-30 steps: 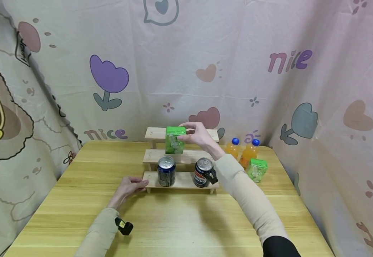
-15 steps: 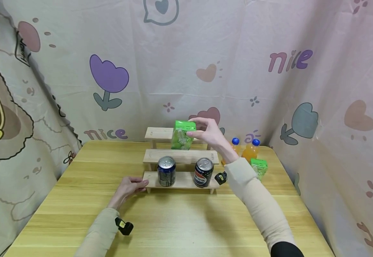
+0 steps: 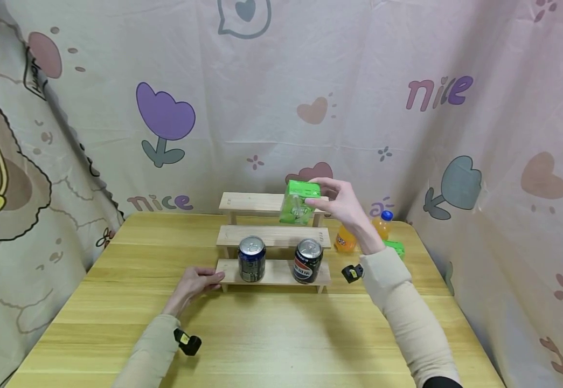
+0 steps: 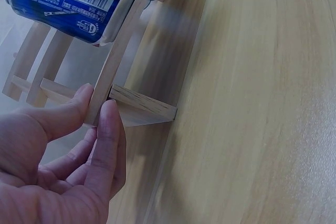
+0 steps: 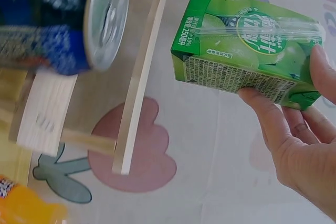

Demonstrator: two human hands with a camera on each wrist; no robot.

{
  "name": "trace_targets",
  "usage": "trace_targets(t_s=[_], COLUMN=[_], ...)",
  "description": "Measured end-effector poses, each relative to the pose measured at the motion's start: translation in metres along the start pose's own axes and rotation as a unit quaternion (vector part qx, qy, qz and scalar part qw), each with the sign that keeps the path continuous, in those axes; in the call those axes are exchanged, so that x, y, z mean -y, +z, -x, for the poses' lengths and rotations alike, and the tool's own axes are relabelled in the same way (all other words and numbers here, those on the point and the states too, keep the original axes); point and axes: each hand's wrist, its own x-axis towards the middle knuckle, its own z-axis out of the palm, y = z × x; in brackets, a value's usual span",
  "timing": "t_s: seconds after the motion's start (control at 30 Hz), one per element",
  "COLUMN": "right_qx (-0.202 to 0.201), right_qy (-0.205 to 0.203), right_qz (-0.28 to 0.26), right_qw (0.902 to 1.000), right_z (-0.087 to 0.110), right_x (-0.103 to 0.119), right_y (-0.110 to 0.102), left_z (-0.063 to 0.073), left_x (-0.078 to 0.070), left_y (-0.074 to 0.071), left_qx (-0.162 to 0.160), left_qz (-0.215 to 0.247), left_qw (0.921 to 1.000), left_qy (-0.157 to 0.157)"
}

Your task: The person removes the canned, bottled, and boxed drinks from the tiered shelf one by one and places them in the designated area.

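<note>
In the head view a three-tier wooden shelf (image 3: 252, 235) stands at the back of the table. My left hand (image 3: 196, 285) pinches the left end of its bottom tier; the left wrist view shows thumb and fingers (image 4: 107, 129) on either side of the board. My right hand (image 3: 341, 205) grips a green juice box (image 3: 297, 207) by one end, in front of the right part of the top tier. In the right wrist view a clear-wrapped straw runs along the box (image 5: 247, 35). On the bottom tier stand a blue can (image 3: 251, 261) and a black can (image 3: 306, 264).
Right of the shelf stand two orange drink bottles, one (image 3: 345, 240) partly behind my right wrist, the other (image 3: 383, 223) with its blue cap showing. A second green juice box (image 3: 395, 248) is mostly hidden by my sleeve. A patterned curtain (image 3: 262, 108) hangs behind the table.
My right hand has moved right along the shelf with the juice box, which rose a little and now tilts. The left hand has stayed on the bottom tier.
</note>
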Motion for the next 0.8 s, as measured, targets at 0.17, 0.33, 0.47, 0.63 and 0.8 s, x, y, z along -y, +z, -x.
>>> trace_targets(t_s=[0.17, 0.33, 0.47, 0.63, 0.8], right_qx=[-0.014, -0.018, -0.024, -0.028, -0.032], right_qy=[0.011, 0.023, 0.032, 0.044, 0.044], right_qz=[0.011, 0.016, 0.026, 0.04, 0.058], right_qw=[0.9998, 0.9995, 0.9989, 0.9979, 0.9968], right_z=[0.007, 0.015, 0.021, 0.028, 0.034], right_x=[-0.005, -0.011, -0.017, -0.025, -0.035], right_y=[-0.014, -0.029, -0.039, -0.05, -0.06], left_z=[0.001, 0.001, 0.001, 0.001, 0.001], left_x=[0.001, 0.0, 0.0, 0.0, 0.0], left_y=[0.001, 0.0, 0.001, 0.001, 0.001], left_qx=[-0.003, -0.003, -0.004, -0.002, -0.004], left_qz=[-0.006, -0.001, 0.0, 0.001, 0.005], left_qw=[1.0, 1.0, 1.0, 1.0, 1.0], left_qy=[-0.002, -0.004, -0.007, -0.003, 0.0])
